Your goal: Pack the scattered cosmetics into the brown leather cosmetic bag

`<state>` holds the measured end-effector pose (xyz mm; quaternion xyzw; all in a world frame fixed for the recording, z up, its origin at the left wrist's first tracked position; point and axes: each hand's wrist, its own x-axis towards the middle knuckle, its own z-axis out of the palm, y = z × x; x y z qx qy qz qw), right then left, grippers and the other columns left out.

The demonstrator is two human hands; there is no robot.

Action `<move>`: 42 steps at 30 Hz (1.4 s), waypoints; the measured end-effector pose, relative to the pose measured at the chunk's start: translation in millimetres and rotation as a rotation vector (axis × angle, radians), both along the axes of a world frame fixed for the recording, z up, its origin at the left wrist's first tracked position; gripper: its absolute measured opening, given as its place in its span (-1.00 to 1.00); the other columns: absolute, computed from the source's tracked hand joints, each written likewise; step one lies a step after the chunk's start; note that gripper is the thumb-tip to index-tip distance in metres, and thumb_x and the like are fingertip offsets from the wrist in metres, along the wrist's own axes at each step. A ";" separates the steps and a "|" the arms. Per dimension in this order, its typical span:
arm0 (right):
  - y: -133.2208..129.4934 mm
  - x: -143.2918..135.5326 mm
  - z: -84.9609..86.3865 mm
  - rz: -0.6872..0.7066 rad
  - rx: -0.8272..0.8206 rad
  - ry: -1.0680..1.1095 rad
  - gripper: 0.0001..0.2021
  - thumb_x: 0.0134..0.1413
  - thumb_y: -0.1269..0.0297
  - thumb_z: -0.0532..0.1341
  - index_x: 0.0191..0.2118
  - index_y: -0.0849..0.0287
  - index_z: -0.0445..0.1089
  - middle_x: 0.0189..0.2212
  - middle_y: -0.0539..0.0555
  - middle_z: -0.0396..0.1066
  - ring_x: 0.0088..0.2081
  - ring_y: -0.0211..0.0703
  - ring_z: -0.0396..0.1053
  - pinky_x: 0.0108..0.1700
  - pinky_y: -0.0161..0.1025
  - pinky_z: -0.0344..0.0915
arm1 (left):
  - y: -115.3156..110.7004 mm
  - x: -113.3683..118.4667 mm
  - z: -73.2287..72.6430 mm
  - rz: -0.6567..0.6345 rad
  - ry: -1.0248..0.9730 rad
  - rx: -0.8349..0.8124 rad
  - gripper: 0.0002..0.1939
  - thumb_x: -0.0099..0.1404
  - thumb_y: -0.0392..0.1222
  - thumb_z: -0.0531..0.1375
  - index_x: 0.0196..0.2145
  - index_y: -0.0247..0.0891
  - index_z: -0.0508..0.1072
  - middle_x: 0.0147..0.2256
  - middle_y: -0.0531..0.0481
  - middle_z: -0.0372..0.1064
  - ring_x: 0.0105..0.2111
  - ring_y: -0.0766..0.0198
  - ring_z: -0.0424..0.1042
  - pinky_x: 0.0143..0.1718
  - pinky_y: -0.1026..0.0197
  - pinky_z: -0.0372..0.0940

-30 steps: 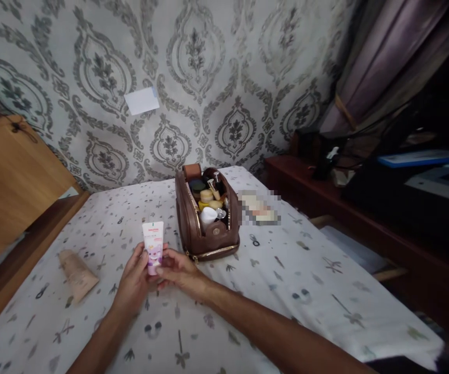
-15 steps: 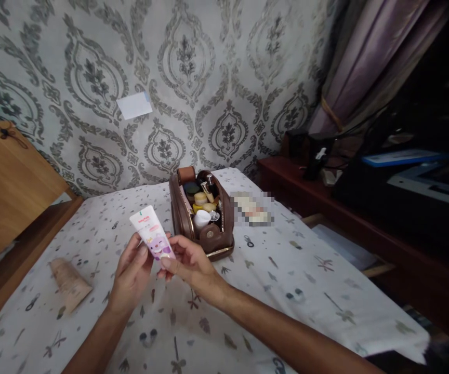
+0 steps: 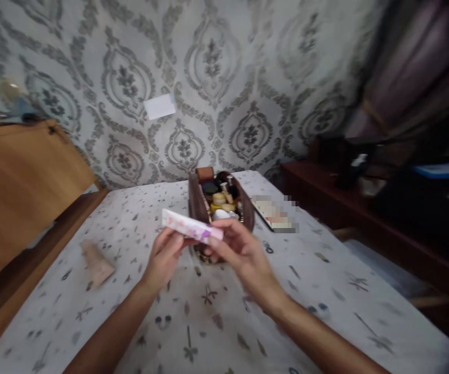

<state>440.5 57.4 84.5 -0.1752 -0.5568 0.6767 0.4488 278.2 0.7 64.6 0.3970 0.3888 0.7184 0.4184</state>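
A white squeeze tube (image 3: pixel 187 225) with pink and purple print is held in the air, lying nearly level, its cap end to the right. My left hand (image 3: pixel 167 255) grips the tube from below, near its middle. At the cap end, the thumb and fingers of my right hand (image 3: pixel 243 254) close around it. Just behind the hands stands an unzipped brown toiletry bag (image 3: pixel 248 208), packed with jars and small bottles; its front is partly hidden by my right hand. A beige tube (image 3: pixel 96 264) lies on the patterned sheet (image 3: pixel 139 322) to the left.
A blurred-out flat item (image 3: pixel 273 214) lies right of the bag. Along the left edge stands a wooden board (image 3: pixel 25 192). A dark red cabinet (image 3: pixel 326 202) with an open drawer (image 3: pixel 380 265) is on the right. The patterned wall (image 3: pixel 209 67) rises behind.
The squeeze tube has turned from upright and slanted, front facing me, to nearly level. Both hands still hold it. The whole view has shifted, with the surroundings now further right.
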 end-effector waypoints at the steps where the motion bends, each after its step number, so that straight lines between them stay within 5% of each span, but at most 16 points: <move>1: 2.0 3.1 3.2 -0.024 0.041 -0.001 -0.69 0.07 0.09 0.37 -0.17 0.13 0.35 -0.38 -0.02 0.43 -0.42 -0.30 0.42 -0.41 -0.36 0.41 | 1.6 0.6 -0.3 -0.006 0.010 -0.002 -0.74 0.16 -0.04 0.38 -0.25 -0.24 0.56 -0.28 -0.07 0.52 -0.22 0.13 0.47 -0.13 0.10 0.36; 7: 17.2 21.6 30.7 -0.180 0.232 -0.005 -0.72 0.11 0.11 0.36 -0.14 0.13 0.41 -0.33 0.03 0.46 -0.42 -0.27 0.43 -0.36 -0.30 0.46 | 14.1 -6.9 11.5 0.032 0.340 -0.003 -0.70 0.28 -0.01 0.27 -0.15 -0.27 0.53 -0.28 -0.11 0.51 -0.24 0.11 0.45 -0.24 0.18 0.31; 13: 39.0 42.8 56.0 -0.379 0.450 -0.060 -0.74 0.15 0.13 0.34 -0.10 0.11 0.45 -0.32 0.03 0.47 -0.39 -0.25 0.43 -0.34 -0.29 0.44 | 35.7 -8.6 36.7 0.233 1.040 0.145 -0.71 0.41 -0.11 0.10 -0.04 -0.20 0.54 -0.23 -0.10 0.46 -0.25 0.15 0.40 -0.21 0.21 0.24; 18: 60.1 53.5 64.6 -0.483 0.645 -0.149 -0.69 0.14 0.10 0.34 -0.05 0.11 0.44 -0.19 0.09 0.50 -0.20 -0.12 0.48 -0.13 -0.17 0.46 | 50.3 -1.9 41.0 0.369 1.489 0.127 -0.68 0.44 -0.11 0.04 -0.04 -0.15 0.55 -0.34 -0.05 0.34 -0.39 0.21 0.35 -0.38 0.25 0.17; 23: 83.6 54.8 65.1 -0.508 0.858 -0.291 -0.67 0.20 0.08 0.27 0.00 0.13 0.45 -0.15 0.14 0.47 -0.16 -0.09 0.46 -0.11 -0.13 0.41 | 52.6 -5.9 36.0 0.391 1.609 0.141 -0.67 0.48 -0.15 -0.04 -0.07 -0.19 0.51 -0.35 -0.04 0.30 -0.45 0.27 0.31 -0.42 0.28 0.15; 29: 107.6 39.0 70.8 -0.374 1.019 -0.466 -0.70 0.25 0.10 0.21 -0.04 0.18 0.49 -0.26 0.12 0.49 -0.23 -0.09 0.43 -0.17 -0.16 0.37 | 49.6 -13.4 27.4 0.412 1.692 0.237 -0.68 0.48 -0.22 -0.06 -0.01 -0.24 0.45 -0.34 -0.03 0.28 -0.44 0.30 0.32 -0.42 0.29 0.20; 42: 140.9 21.6 81.4 -0.301 1.003 -0.585 -0.78 0.26 0.20 0.20 -0.17 0.23 0.51 -0.48 0.00 0.41 -0.38 -0.21 0.34 -0.26 -0.26 0.24 | 50.5 -17.5 20.1 0.410 1.682 0.309 -0.70 0.42 -0.35 0.03 0.06 -0.25 0.38 -0.38 0.01 0.24 -0.47 0.34 0.30 -0.45 0.29 0.20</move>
